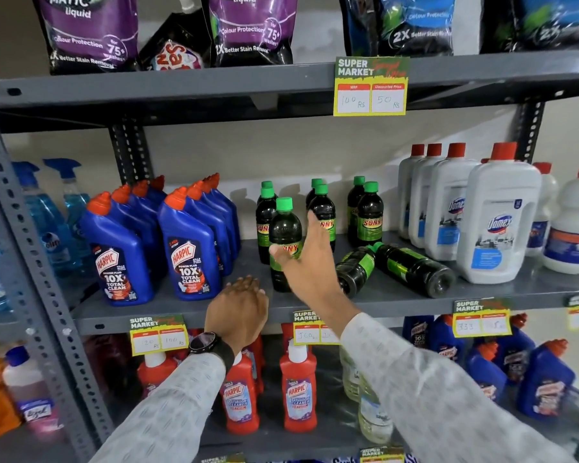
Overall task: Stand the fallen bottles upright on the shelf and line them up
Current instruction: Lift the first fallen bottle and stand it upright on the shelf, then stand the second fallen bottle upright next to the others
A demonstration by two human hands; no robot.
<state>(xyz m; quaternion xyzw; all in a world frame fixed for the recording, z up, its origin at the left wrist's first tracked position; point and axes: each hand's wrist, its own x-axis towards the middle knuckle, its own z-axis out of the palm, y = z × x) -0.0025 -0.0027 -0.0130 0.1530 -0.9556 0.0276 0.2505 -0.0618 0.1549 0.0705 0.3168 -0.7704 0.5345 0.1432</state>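
Head view, middle shelf (398, 300) of a grey steel rack. Right hand (306, 262) is spread wide, thumb against the label of the front upright Sunny bottle (283, 235) and fingertips up near the second-row Sunny bottle (325, 212); it holds nothing that I can see. Left hand (239, 304) lies knuckles-up on the shelf lip just left of that front bottle, fingers curled over the edge; whether it closes on anything I cannot tell. Two fallen Sunny bottles lie side by side right of the hand: the nearer fallen bottle (355, 270) and the longer-looking fallen bottle (415, 269), caps toward the back, bases toward the aisle, the second close beside the front Domex bottle (498, 222). Risks, as judged: the fallen pair are round and smooth, so a nudge could roll them toward the shelf lip (no guard rail visible); the open right palm could sweep the tall, narrow upright bottles into one another; reaching right, the sleeve may catch the front one. Materials: dark glossy plastic, ribbed-looking green screw caps, green wrap labels. Harpic bottles (188, 248) are blue, angled-neck, orange-capped; Domex is matte white, squarish, red-capped. Shelf surface is painted metal, likely slippery.
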